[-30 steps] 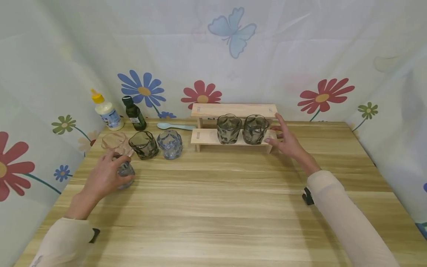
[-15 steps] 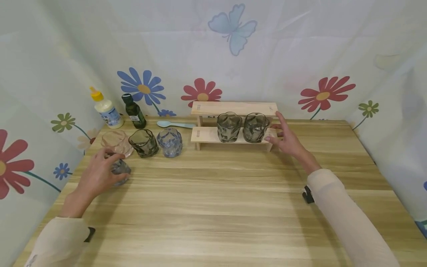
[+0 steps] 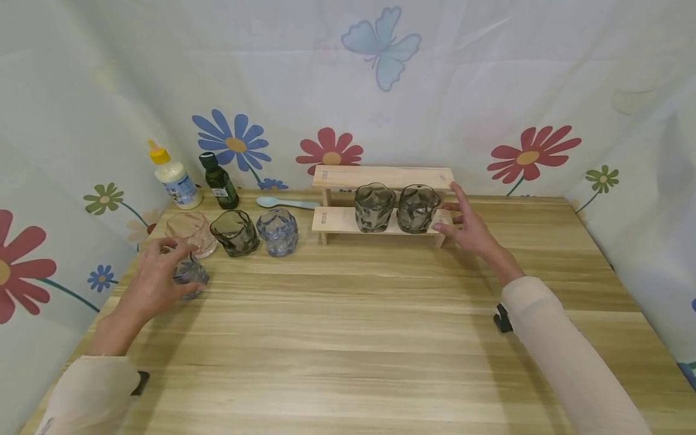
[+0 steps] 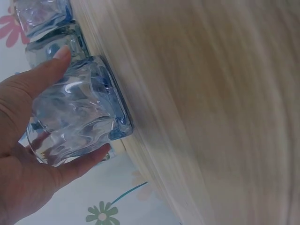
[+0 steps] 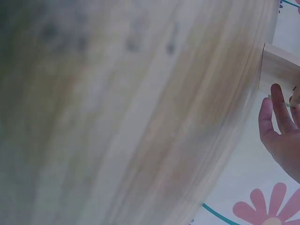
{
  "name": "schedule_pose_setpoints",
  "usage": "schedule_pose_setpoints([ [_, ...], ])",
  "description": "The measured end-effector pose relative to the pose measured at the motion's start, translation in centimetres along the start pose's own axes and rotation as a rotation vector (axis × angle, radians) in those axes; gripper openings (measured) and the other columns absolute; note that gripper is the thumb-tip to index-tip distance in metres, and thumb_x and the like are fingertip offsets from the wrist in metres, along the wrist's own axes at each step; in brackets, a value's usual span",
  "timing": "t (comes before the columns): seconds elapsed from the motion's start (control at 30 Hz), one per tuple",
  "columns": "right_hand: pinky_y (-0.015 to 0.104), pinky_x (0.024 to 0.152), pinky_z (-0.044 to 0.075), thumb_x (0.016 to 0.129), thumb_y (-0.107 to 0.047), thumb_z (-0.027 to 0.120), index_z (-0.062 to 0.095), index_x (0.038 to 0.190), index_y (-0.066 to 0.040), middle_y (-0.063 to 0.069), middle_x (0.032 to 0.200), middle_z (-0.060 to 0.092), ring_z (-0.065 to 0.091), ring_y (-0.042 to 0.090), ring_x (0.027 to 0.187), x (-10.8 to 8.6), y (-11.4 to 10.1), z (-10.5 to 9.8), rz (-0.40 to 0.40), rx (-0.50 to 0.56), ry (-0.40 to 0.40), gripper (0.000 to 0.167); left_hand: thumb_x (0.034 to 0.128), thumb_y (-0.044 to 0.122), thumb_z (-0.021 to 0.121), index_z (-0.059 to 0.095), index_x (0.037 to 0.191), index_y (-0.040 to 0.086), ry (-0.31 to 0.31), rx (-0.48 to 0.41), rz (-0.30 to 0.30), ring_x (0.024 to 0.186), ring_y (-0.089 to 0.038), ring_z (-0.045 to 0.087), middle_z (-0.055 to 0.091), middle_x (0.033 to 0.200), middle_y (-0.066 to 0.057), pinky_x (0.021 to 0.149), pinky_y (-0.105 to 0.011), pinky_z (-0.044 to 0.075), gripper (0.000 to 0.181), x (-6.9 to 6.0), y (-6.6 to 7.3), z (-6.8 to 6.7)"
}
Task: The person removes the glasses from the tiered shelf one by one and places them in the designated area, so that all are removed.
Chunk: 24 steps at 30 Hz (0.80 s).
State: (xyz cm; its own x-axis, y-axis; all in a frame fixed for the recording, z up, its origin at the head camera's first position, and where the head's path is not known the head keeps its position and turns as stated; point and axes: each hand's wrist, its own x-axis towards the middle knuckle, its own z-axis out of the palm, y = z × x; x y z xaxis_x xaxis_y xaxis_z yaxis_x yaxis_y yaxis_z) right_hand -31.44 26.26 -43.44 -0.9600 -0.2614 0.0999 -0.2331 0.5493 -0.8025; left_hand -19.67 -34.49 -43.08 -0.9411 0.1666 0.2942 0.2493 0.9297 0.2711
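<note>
My left hand grips a bluish glass at the table's left, in front of a pinkish glass. In the left wrist view, the thumb and fingers of that hand lie round the clear-blue glass. At the right end of a two-step wooden rack, my right hand touches the rack with its fingers spread. Two grey glasses stand side by side on the lower step. The right wrist view shows the right hand by the rack's end.
A dark green glass and a blue glass stand right of the pinkish one. Behind them are a yellow-capped bottle, a dark green bottle and a light blue spoon. A flowered curtain borders the table's back.
My left hand has moved a little to the left with the bluish glass, closer in front of the pinkish glass. My right hand has stayed at the rack's right end.
</note>
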Motion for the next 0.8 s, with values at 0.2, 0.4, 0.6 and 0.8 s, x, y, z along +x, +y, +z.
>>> schedule_pose_setpoints([
  [0.2,0.052,0.086,0.052,0.096,-0.018,0.067,-0.006,0.161,-0.032,0.031,0.152,0.039,0.054,0.053,0.121,-0.1,-0.1,0.0,0.005,0.015,-0.003,0.099,0.0601,0.011,0.096,0.056,0.132,0.009,0.025,-0.009,0.038,0.116,-0.055,0.038,0.038,0.132,-0.033,0.075,-0.067,0.039,0.082,0.0,-0.5,0.1],
  [0.4,0.05,0.083,0.053,0.096,-0.018,0.068,-0.005,0.161,-0.034,0.03,0.152,0.039,0.055,0.052,0.119,0.1,0.3,0.1,-0.008,0.017,0.003,0.099,0.0591,0.007,0.096,0.057,0.131,0.008,0.038,-0.027,0.059,0.116,-0.054,0.037,0.038,0.132,-0.033,0.079,-0.068,0.035,0.082,0.1,-1.1,0.3],
  [0.6,0.044,0.08,0.053,0.096,-0.017,0.068,-0.005,0.161,-0.034,0.03,0.151,0.04,0.056,0.052,0.118,0.2,0.3,0.0,-0.008,0.019,0.002,0.099,0.0588,0.004,0.095,0.057,0.13,0.005,0.045,-0.046,0.074,0.117,-0.054,0.036,0.038,0.131,-0.034,0.079,-0.067,0.035,0.081,0.2,-1.2,0.2],
  [0.8,0.042,0.079,0.054,0.096,-0.016,0.068,-0.005,0.161,-0.032,0.031,0.151,0.04,0.056,0.052,0.118,0.2,0.4,0.0,-0.015,0.015,0.0,0.099,0.0582,0.003,0.095,0.057,0.129,0.004,0.055,-0.056,0.105,0.117,-0.054,0.037,0.039,0.131,-0.034,0.08,-0.066,0.035,0.08,0.3,-1.4,0.1],
])
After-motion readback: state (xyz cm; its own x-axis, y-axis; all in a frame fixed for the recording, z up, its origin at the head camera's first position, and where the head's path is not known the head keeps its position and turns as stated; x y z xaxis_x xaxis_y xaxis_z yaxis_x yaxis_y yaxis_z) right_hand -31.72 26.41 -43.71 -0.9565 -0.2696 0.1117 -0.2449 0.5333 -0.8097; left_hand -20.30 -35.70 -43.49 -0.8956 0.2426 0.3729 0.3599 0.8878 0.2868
